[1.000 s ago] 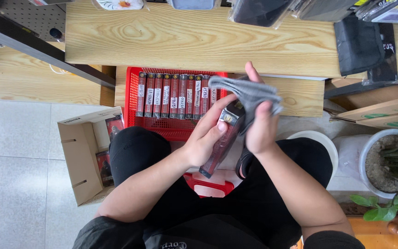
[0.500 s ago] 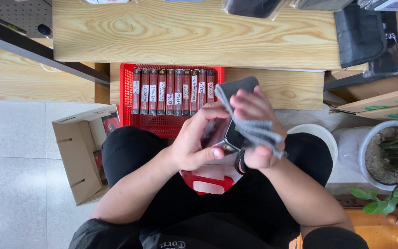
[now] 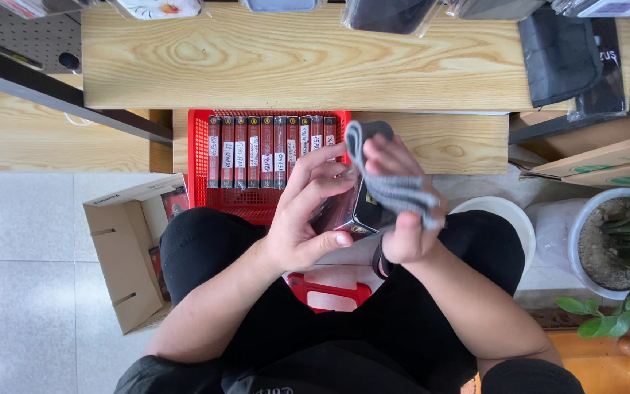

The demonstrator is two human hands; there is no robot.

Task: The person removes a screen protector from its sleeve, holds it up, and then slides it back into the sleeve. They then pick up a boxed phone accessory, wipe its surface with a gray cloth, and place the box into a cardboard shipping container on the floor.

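Observation:
My left hand (image 3: 308, 215) grips a flat dark packaged box (image 3: 351, 211) held above my lap. My right hand (image 3: 402, 204) has a grey cloth (image 3: 388, 179) draped over its fingers and presses it against the box's right side. Just beyond both hands sits a red plastic basket (image 3: 205, 193) on my knees, holding a row of several similar dark red boxes (image 3: 271, 149) standing on edge with white labels.
A light wooden shelf (image 3: 293, 62) runs across the top with bagged dark items on it. An open cardboard carton (image 3: 122, 255) stands on the tiled floor at my left. A white bucket (image 3: 508, 222) and a potted plant (image 3: 621, 248) stand at my right.
The box has been turned and drawn closer between my hands. The grey cloth has slid from the top of the box down along its right side.

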